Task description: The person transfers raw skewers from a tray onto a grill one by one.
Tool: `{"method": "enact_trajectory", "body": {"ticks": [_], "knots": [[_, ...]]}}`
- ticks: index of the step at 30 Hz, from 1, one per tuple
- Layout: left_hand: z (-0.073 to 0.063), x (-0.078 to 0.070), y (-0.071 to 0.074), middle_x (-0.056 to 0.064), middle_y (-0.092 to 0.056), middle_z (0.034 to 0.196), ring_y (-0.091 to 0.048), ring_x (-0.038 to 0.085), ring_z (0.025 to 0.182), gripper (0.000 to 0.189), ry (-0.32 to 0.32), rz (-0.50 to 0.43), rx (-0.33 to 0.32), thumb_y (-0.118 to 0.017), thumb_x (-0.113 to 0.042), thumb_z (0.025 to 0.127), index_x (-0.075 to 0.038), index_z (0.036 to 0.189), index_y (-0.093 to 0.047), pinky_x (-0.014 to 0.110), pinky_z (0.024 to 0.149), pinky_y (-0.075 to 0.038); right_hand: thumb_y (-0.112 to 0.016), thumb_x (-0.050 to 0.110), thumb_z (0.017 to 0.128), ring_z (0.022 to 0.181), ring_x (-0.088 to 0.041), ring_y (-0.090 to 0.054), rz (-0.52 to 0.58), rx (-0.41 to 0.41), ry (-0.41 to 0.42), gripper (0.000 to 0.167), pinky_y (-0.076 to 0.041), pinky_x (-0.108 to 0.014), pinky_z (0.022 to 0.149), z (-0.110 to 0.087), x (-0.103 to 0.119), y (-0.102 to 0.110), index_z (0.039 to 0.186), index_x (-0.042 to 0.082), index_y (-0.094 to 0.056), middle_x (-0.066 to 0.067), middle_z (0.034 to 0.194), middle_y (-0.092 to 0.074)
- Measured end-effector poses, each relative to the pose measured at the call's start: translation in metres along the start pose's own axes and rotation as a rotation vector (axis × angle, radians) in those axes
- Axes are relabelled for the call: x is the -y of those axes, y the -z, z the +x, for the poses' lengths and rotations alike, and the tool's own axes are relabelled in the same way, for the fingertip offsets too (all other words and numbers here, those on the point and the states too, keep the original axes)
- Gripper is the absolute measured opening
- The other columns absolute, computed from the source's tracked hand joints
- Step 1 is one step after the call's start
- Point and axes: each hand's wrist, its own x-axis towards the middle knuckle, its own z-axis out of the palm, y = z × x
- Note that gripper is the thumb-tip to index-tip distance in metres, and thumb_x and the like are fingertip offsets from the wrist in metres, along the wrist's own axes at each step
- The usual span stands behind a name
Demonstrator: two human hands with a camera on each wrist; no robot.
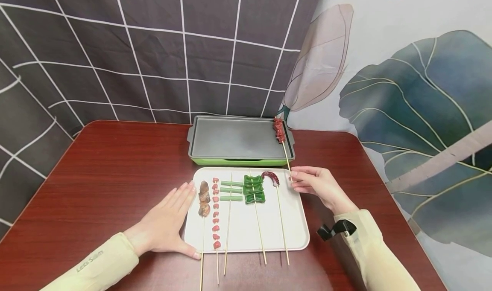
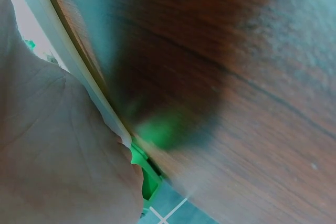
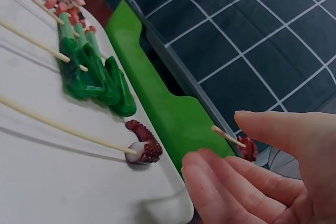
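A meat skewer [image 1: 279, 131] lies on the right end of the grey griddle [image 1: 234, 137], its stick slanting toward the person. The right hand [image 1: 320, 186] is around the stick's near end; in the right wrist view its thumb and fingers stand apart with the stick's tip [image 3: 216, 129] showing in the gap. With fingers straight, the left hand [image 1: 165, 222] rests along the left edge of the white tray [image 1: 296, 222]. On the tray lie a brown skewer [image 1: 204, 201], a small red-piece skewer [image 1: 216, 214], a green-stalk skewer [image 1: 231, 190], a green pepper skewer [image 1: 254, 188] and a tentacle skewer [image 1: 271, 178].
The griddle sits on a green base [image 1: 238, 161] behind the tray. Several stick ends overhang the tray's front edge. The brown table [image 1: 127, 167] ends at a dark gridded cloth [image 1: 153, 48] and a leaf-patterned curtain [image 1: 423, 90].
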Motion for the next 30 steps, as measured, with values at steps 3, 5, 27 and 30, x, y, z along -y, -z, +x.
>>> {"method": "enact_trajectory", "body": {"ticks": [3, 5, 27, 30], "knots": [[0.001, -0.003, 0.006, 0.032, -0.024, 0.16, -0.024, 0.043, 0.148, 0.149, 0.005, -0.028, 0.018, -0.058, -0.097, 0.06, 0.015, 0.152, -0.028, 0.05, 0.123, -0.016, -0.076, 0.017, 0.094, 0.094, -0.031, -0.074, -0.012, -0.012, 0.0, 0.054, -0.06, -0.037, 0.083, -0.008, -0.004, 0.002, 0.135, -0.013, -0.057, -0.025, 0.111, -0.072], [0.001, -0.005, 0.01, 0.033, -0.023, 0.16, -0.024, 0.044, 0.148, 0.148, 0.01, -0.031, 0.04, -0.058, -0.097, 0.06, 0.016, 0.152, -0.028, 0.053, 0.121, -0.02, -0.076, 0.017, 0.094, 0.096, -0.032, -0.073, -0.029, -0.015, 0.002, 0.055, -0.06, -0.038, 0.084, -0.015, -0.006, 0.003, 0.134, -0.014, -0.056, -0.025, 0.112, -0.071], [0.002, -0.006, 0.014, 0.032, -0.02, 0.161, -0.023, 0.044, 0.148, 0.15, 0.027, -0.013, 0.083, -0.057, -0.098, 0.06, 0.015, 0.153, -0.026, 0.055, 0.12, -0.022, -0.076, 0.012, 0.092, 0.094, -0.025, -0.073, -0.037, 0.056, -0.025, 0.048, -0.06, -0.037, 0.086, -0.087, -0.025, -0.01, 0.129, -0.015, -0.061, -0.019, 0.107, -0.073], [0.003, -0.006, 0.014, 0.032, -0.02, 0.161, -0.022, 0.044, 0.149, 0.15, 0.024, -0.01, 0.08, -0.056, -0.098, 0.06, 0.015, 0.153, -0.025, 0.055, 0.121, -0.021, -0.076, 0.012, 0.092, 0.093, -0.023, -0.073, -0.026, 0.054, -0.037, 0.047, -0.06, -0.037, 0.085, -0.094, -0.029, -0.013, 0.128, -0.015, -0.061, -0.017, 0.106, -0.074]]}}
